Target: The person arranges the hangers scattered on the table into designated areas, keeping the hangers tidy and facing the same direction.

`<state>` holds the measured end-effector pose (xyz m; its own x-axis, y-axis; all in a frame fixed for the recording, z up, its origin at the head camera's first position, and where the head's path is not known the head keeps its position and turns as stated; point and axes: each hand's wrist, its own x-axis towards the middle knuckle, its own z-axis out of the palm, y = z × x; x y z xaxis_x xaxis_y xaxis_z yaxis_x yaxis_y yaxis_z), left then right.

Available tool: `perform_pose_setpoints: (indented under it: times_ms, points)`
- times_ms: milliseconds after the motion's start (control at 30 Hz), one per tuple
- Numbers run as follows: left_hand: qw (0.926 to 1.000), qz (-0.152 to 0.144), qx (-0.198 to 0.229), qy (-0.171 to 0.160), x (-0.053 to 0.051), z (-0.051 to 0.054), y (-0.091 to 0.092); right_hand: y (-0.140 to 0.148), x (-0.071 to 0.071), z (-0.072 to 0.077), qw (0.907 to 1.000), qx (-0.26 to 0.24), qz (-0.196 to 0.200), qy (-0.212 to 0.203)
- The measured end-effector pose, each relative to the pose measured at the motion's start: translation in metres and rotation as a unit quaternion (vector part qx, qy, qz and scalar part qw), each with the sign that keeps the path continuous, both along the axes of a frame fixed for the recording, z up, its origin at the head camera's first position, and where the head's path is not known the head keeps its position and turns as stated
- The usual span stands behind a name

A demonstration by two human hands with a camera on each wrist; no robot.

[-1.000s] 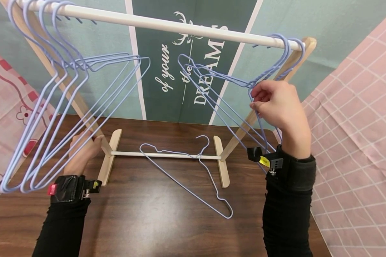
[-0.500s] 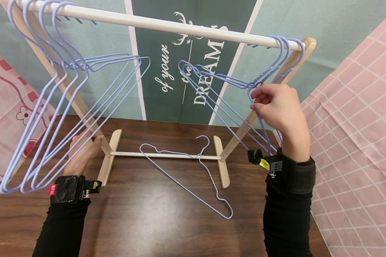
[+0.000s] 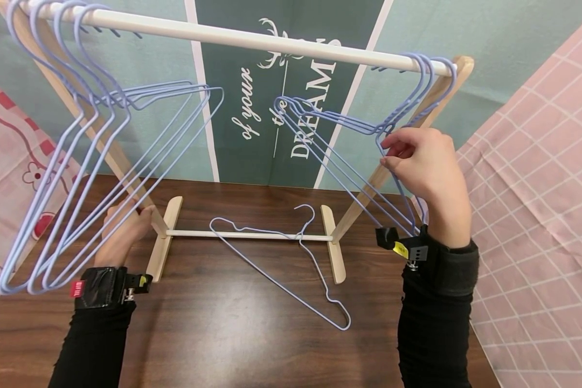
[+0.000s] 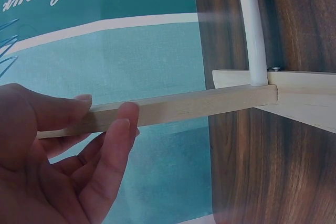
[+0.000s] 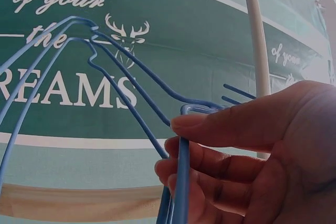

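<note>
My right hand (image 3: 427, 164) pinches the side wire of a blue wire hanger (image 5: 182, 182) between thumb and fingers. This hanger hangs with two others close together at the right end of the white rail (image 3: 271, 42). On the other side, my left hand (image 3: 126, 226) grips the lower part of the rack's left wooden post (image 4: 210, 103), thumb on one side and fingers on the other. Hanging wires pass in front of that hand in the head view. Several blue hangers (image 3: 121, 101) hang bunched at the rail's left end.
Another blue hanger (image 3: 299, 235) lies on the brown wooden table (image 3: 213, 345), partly over the rack's white lower bar (image 3: 262, 235). The rack's wooden feet (image 3: 337, 258) stand on the table. A printed curtain (image 3: 242, 156) hangs behind; pink cloths (image 3: 538, 215) flank both sides.
The hanger in my right hand has turned slightly; its far end has dropped and now lines up with its two neighbours. My right hand has shifted slightly downward. The left hand keeps its hold.
</note>
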<state>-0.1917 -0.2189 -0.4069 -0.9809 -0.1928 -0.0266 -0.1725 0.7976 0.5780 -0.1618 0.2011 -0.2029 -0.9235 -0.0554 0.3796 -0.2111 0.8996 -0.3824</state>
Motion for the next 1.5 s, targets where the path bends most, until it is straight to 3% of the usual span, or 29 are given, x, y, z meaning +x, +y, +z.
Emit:
perform_pose_setpoints:
  times_ms: [267, 567, 733, 1200, 1500]
  points:
    - [0.9999, 0.006, -0.005, 0.015, 0.000, -0.001, 0.000, 0.001, 0.002, 0.001, 0.9999, -0.013, -0.004, -0.002]
    - [0.9999, -0.004, -0.006, 0.013, 0.000, -0.001, -0.001, -0.003, 0.009, 0.001, 0.9988, -0.021, -0.029, 0.034]
    - [0.9999, -0.004, -0.013, -0.001, 0.000, 0.000, -0.001, -0.006, 0.013, 0.000, 0.9995, -0.013, 0.000, 0.029]
    - [0.9997, -0.009, -0.015, 0.016, 0.001, -0.002, -0.001, -0.019, 0.024, -0.016, 0.9954, -0.015, 0.092, 0.022]
    - [0.9998, 0.016, -0.005, 0.008, -0.001, 0.000, 0.001, -0.027, 0.031, -0.031, 0.9922, -0.016, 0.120, 0.030]
